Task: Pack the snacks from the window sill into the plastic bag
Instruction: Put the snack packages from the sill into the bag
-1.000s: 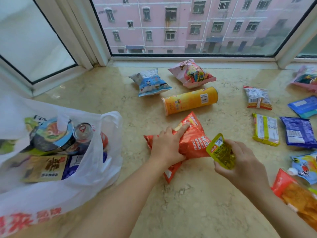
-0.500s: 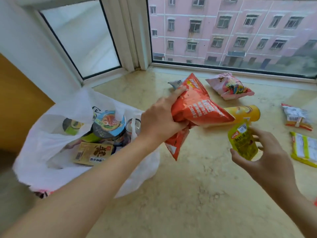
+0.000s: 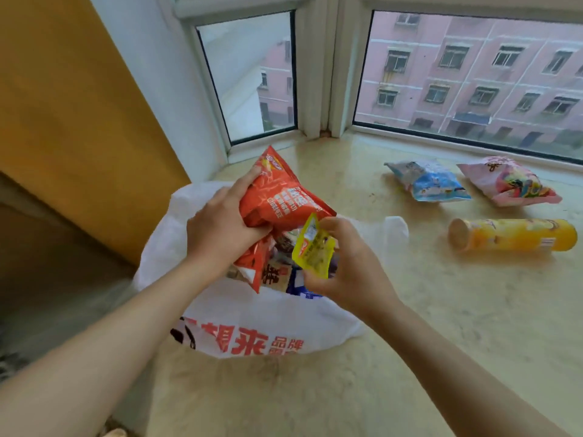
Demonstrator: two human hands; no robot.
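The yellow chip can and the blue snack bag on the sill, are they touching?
Apart. The head view shows bare sill between the yellow chip can and the blue snack bag behind it.

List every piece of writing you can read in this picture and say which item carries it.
"想来" in large red characters: on the white plastic bag.
"品牌" in small red characters, beside them on that bag; the row below is cut off.
White characters on the red chip bag in the left hand: too blurred to read.
Print on the yellow packet in the right hand: too small.
Yellow tube, blue packet, pink packet: unreadable.
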